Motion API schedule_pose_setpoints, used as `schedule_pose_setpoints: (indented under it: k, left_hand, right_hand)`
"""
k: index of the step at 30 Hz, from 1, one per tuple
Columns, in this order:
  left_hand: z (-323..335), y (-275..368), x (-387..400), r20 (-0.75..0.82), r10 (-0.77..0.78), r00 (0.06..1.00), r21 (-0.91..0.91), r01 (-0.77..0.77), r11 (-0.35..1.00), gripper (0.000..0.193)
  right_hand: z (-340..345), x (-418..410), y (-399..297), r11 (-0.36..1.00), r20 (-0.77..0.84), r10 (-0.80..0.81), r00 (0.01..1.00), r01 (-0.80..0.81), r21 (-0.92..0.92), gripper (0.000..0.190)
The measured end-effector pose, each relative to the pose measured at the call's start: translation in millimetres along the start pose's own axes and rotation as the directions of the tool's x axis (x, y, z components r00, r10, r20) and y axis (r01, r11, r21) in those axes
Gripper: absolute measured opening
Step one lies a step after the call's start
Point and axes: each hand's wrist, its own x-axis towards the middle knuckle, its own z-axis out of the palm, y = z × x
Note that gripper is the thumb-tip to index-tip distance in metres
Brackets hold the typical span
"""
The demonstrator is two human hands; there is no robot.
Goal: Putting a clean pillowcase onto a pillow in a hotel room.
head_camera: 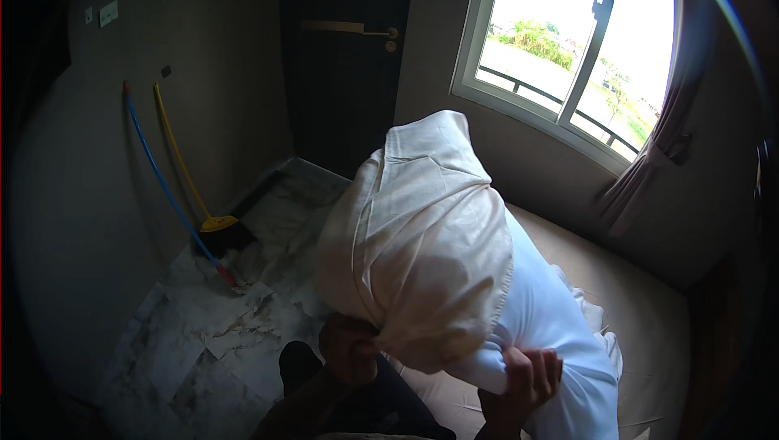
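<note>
A large white pillow or bolster (548, 294) is raised in front of me, its far part covered by a cream fabric case (426, 227). My right hand (529, 376) grips a bunched fold of the white cushion near the edge of the case. In shadow, my left hand (350, 348) is closed on the lower left edge of the cream case. The far end of the case stands up as a loose, folded flap. Whether the white piece is one cushion or several cannot be seen.
A bed or mattress with a beige sheet (651, 330) lies under the window (548, 56), with crumpled white cloth (590, 312) on it. A yellow-handled broom (182, 160) and a blue pole (164, 178) lean on the left wall. A dark door (347, 87) stands beyond.
</note>
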Motion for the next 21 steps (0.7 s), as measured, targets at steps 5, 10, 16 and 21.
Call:
schedule_pose_setpoints:
  k: [5,10,16,21]
  left_hand:
    - [12.4,-60.9,-35.6,0.200,-0.412,0.889,0.307,0.343,0.888,0.020]
    - [25.9,-69.4,-127.4,0.323,-0.664,0.675,0.236,0.621,0.747,0.015]
    - [14.3,-27.6,-141.5,0.692,-0.405,0.597,0.033,0.535,0.844,0.012]
    - [-6.9,-126.4,-167.4,-0.085,-0.835,0.543,-0.157,0.820,0.550,0.030]
  right_hand:
    - [56.2,-55.2,9.5,0.991,0.526,0.083,0.846,-0.125,0.045,0.019]
    - [114.8,-147.0,7.0,0.867,0.745,0.324,0.584,-0.498,0.013,0.032]
    - [119.0,-147.4,21.1,0.782,0.651,0.496,0.575,-0.621,-0.048,0.038]
    - [115.9,-141.6,-0.1,0.839,0.679,0.363,0.638,-0.541,0.061,0.035]
